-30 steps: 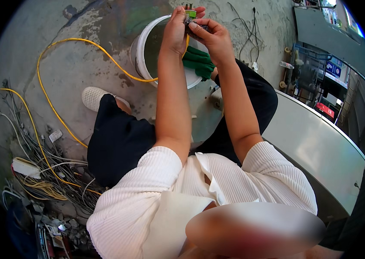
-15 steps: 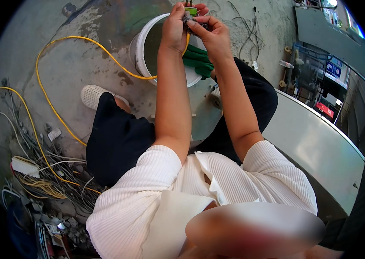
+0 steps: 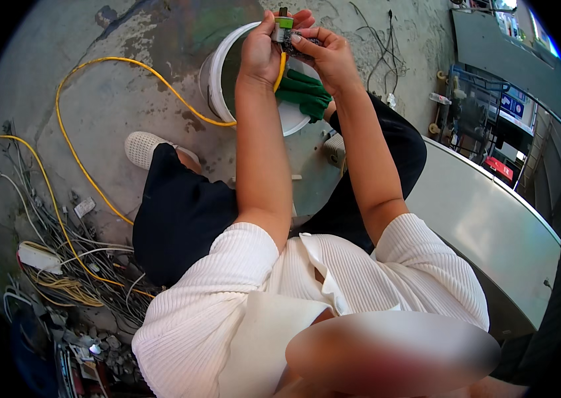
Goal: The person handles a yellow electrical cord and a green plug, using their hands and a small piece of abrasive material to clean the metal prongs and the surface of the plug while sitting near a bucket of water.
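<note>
Left hand clamped on green-and-grey pronged plug; right hand pinches dark wiry scouring pad against it. Scrubbing looks underway; remainder unclear.

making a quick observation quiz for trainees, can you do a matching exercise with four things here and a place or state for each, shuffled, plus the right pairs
Things
1. power plug
2. wiry scouring pad
3. bucket
4. perforated clog

Place or state
A. worn on the left foot
B. between the fingers of the right hand
C. open-topped, with a green glove at its right side
D. held in the left hand, prongs pointing away from the wearer

Right pairs: 1-D, 2-B, 3-C, 4-A
</note>
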`<state>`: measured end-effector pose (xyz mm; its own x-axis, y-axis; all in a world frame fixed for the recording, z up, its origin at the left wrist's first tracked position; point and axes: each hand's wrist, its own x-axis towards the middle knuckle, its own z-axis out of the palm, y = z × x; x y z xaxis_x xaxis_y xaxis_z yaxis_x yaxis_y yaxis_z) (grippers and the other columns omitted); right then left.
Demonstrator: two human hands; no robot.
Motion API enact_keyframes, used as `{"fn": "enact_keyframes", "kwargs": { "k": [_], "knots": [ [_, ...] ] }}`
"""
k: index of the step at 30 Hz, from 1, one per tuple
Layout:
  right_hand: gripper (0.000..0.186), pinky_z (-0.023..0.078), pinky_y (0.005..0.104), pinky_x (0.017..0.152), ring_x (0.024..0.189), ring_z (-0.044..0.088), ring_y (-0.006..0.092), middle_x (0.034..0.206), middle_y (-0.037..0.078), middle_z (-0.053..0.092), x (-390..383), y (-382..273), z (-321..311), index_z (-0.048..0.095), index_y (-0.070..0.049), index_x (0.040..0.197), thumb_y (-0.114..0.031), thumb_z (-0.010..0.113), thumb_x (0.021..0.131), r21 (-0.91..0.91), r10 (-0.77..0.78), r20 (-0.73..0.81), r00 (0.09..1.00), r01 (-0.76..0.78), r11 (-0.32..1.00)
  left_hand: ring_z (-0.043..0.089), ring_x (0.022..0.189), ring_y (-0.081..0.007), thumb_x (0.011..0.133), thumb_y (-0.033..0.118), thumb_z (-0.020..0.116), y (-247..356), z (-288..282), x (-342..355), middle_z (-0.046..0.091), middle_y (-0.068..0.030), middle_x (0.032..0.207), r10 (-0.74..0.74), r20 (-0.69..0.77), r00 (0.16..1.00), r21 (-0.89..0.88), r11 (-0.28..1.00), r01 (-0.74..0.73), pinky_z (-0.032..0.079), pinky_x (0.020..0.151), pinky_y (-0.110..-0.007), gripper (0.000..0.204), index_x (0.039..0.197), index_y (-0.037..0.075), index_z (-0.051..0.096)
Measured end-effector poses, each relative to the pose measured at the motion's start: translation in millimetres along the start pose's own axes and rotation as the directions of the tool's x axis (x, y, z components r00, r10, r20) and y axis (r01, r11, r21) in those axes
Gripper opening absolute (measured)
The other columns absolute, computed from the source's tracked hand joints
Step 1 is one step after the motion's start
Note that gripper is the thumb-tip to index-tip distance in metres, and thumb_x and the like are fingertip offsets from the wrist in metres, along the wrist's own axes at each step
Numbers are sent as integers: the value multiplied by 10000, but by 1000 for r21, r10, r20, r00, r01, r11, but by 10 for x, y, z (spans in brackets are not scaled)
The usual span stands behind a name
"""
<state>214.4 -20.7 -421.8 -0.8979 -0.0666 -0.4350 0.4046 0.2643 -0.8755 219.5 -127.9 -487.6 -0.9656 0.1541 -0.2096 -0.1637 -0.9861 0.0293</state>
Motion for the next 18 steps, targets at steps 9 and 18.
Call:
{"fn": "enact_keyframes", "kwargs": {
  "k": [9,18],
  "knots": [
    [208,529,254,781,833,613,129,907,53,611,42,82,51,587,-3,979,-109,672,821,-115,-57,-9,998,55,992,550,1062,-331,983,239,316,58,-4,-15,565,-204,1161,0,-63,998,10,1000,0,458,918,-407,265,1001,14,455],
    [263,525,352,799,953,563,205,1052,105,526,302,1442,116,495,-25,1075,-113,605,853,125,397,88,914,-405,906,572,1058,-241,975,375,343,223,4,6,611,-89,1118,32,-219,975,-153,986,-67,432,914,-423,385,1112,61,519]
  ]
}}
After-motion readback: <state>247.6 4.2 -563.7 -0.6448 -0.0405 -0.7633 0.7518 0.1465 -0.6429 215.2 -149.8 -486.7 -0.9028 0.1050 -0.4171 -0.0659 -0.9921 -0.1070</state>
